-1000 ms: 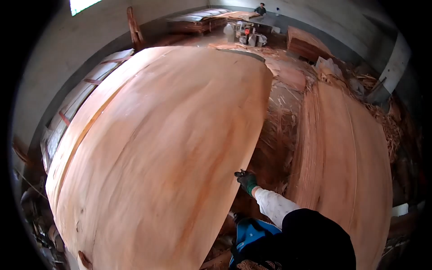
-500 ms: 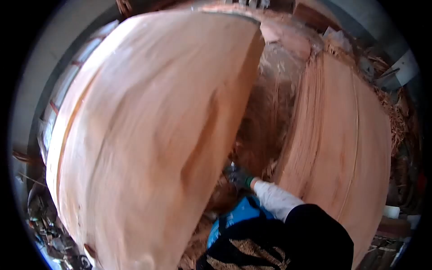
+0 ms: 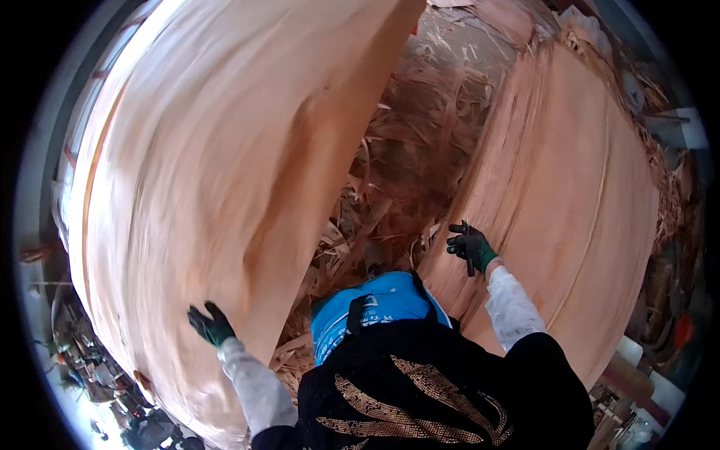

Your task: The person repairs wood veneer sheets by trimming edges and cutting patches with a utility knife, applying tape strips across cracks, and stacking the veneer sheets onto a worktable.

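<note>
A large sheet of pale wood veneer (image 3: 202, 165) covers the left side, its surface rippled near the right edge. My left hand (image 3: 211, 324), in a dark green glove, is spread over the lower part of this sheet, with nothing in it. To the right, my right hand (image 3: 470, 248), also gloved, holds a slim dark tool (image 3: 469, 255) beside the left edge of a second veneer stack (image 3: 577, 187). What kind of tool it is cannot be made out.
Between the two stacks, the floor (image 3: 420, 127) is littered with veneer scraps. A blue apron (image 3: 390, 304) covers my front. Wood shreds (image 3: 667, 195) lie along the far right, and mixed debris (image 3: 127, 390) is at the lower left.
The view has tilted down. My left hand has come into view over the left sheet. My right hand has moved away from that sheet's edge, rightward to the second stack.
</note>
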{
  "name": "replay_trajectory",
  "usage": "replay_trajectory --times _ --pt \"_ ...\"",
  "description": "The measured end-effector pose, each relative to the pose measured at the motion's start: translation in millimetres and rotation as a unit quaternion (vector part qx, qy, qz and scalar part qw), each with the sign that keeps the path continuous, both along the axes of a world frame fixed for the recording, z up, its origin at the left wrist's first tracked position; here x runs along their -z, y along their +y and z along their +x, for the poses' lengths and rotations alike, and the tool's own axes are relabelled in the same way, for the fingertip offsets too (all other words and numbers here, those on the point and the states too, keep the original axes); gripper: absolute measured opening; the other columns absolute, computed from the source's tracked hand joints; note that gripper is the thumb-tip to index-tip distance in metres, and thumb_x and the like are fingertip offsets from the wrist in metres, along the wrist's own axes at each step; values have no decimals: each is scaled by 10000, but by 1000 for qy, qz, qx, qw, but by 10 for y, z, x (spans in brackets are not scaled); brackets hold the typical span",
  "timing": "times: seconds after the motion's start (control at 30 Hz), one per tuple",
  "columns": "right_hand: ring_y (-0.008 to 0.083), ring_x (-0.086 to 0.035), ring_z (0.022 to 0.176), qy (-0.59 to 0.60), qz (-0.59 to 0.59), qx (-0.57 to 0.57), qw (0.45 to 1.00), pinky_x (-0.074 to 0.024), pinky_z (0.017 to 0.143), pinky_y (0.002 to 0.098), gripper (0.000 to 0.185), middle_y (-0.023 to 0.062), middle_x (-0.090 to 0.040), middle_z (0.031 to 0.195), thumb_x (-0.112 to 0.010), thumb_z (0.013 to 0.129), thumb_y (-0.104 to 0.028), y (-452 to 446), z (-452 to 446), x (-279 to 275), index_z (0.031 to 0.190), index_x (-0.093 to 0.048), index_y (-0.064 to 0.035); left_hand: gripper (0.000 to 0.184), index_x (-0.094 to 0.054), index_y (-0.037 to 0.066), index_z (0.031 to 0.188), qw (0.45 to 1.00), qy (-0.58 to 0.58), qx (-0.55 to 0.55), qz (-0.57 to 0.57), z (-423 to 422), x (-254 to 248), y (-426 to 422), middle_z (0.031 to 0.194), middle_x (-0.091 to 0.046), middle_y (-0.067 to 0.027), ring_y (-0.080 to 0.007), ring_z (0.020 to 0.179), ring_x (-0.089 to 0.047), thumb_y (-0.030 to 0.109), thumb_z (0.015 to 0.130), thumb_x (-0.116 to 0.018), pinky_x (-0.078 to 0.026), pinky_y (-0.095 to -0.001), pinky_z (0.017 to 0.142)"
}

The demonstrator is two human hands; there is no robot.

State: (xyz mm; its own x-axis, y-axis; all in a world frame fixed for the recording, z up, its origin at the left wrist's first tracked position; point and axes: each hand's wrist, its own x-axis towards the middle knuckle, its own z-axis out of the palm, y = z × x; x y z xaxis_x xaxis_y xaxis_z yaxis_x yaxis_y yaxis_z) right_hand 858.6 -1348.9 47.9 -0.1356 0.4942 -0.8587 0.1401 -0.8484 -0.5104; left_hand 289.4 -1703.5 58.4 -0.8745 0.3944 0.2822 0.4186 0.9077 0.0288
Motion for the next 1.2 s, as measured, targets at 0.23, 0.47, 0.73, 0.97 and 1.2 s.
replay_trajectory --times 0.23,0.47,0.73,0.97,1.2 --pt "134 -615 674 25 24 -45 998 -421 551 220 387 52 -661 884 -586 849 -165 7 130 -15 1223 -569 -65 683 -416 5 1361 991 -27 121 39 -705 174 1808 1416 -364 -262 -398 1335 -310 521 915 -446 -231 -456 1120" --pt "93 -616 727 -3 13 -158 987 -398 567 208 436 15 -665 980 -575 830 -194 211 -89 -264 1253 -558 -86 748 -359 -3 1396 995 -85 41 -12 -836 708 1869 1466 -299 -237 -378 1382 -218 528 881 -473 -113 -439 1154" --pt "128 -609 845 -35 282 -374 883 -491 701 238 379 53 -649 1071 -627 856 -191 1547 -689 154 1213 -596 -68 610 -374 -34 1381 995 -47 47 -77 -876 835 1699 1466 -320 -205 -335 1388 -234 390 950 -453 -139 -423 1156" --pt "130 -617 780 -42 196 -255 946 -519 673 282 392 68 -652 1051 -634 843 -174 2561 -235 284 1198 -584 -16 473 -524 54 1296 997 59 17 -44 -1048 115 3183 1367 -450 -226 -360 1277 -423 378 956 -471 -353 -447 1053" --pt "182 -650 821 -81 80 -62 992 -518 732 308 388 129 -667 1019 -690 775 -220 3609 332 362 1122 -649 -50 496 -486 73 1335 955 123 262 61 -559 -161 7588 1394 -444 -170 -337 1317 -373 387 951 -472 -270 -431 1103"
